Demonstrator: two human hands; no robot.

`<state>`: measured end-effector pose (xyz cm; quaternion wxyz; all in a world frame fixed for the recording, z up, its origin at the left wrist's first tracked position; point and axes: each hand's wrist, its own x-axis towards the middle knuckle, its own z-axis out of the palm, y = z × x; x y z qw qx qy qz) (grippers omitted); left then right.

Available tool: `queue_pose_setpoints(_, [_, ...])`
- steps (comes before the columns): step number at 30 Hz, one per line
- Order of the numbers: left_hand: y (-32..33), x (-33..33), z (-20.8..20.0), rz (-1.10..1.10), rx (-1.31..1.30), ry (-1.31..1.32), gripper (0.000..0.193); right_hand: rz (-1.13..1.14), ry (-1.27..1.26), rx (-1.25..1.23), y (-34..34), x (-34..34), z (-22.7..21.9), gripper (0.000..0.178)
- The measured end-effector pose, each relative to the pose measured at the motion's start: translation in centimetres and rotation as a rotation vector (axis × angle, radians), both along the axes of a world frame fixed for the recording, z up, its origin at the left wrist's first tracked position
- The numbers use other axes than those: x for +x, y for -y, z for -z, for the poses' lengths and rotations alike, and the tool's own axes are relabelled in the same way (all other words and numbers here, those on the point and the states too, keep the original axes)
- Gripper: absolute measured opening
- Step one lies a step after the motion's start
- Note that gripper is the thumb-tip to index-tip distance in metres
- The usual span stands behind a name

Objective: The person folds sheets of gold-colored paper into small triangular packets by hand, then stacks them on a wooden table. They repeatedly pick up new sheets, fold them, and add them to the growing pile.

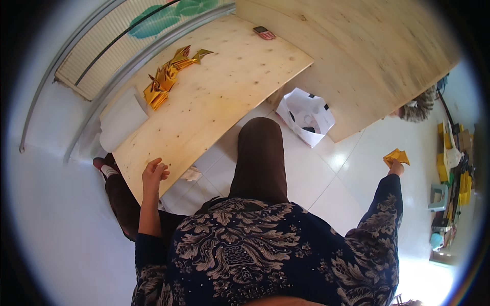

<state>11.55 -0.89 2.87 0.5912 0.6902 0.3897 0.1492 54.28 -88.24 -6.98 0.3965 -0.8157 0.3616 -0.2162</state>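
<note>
Stretched far out to the right, my right hand [396, 168] grips a folded gold paper piece [395, 155] above the tiled floor. My left hand [153, 172] hovers at the near edge of the wooden table [214, 84], its fingers half curled and a little apart, with nothing visible in them. Farther back on the table lies a heap of folded gold paper pieces [166, 79], some standing on edge with pointed corners. Beside the heap's far end sits one separate gold piece [202, 55].
A mobile phone [264, 33] lies at the table's far end, by a tall wooden panel [352, 56]. On the floor stands a white bag [306, 117]. A pale sheet [122, 120] rests at the table's left. Someone's hair [419, 106] shows past the panel. A grey stool [438, 197] stands right.
</note>
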Motion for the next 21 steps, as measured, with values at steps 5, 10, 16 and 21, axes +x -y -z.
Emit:
queue_pose_setpoints(5, [0.5, -3.2, 1.6, -0.088, -0.054, 0.018, 0.044, -0.459, -0.019, -0.762, -0.8, 5.0, -3.1, 0.029])
queue_pose_setpoints(10, [-0.5, -4.1, 1.8, -0.130, -0.056, 0.001, 0.041, -0.329, -0.112, -0.575, -2.4, 8.1, -3.8, 0.020])
queue_pose_setpoints(16, [-1.4, -3.7, 1.5, -0.170, -0.049, -0.047, 0.042, -0.184, -0.112, -0.469, -3.5, 9.5, -4.7, 0.022])
queue_pose_setpoints(21, [-1.5, -2.9, 2.1, -0.175, -0.042, -0.057, 0.041, -0.186, 0.121, -0.100, -5.3, 11.1, -5.5, 0.029])
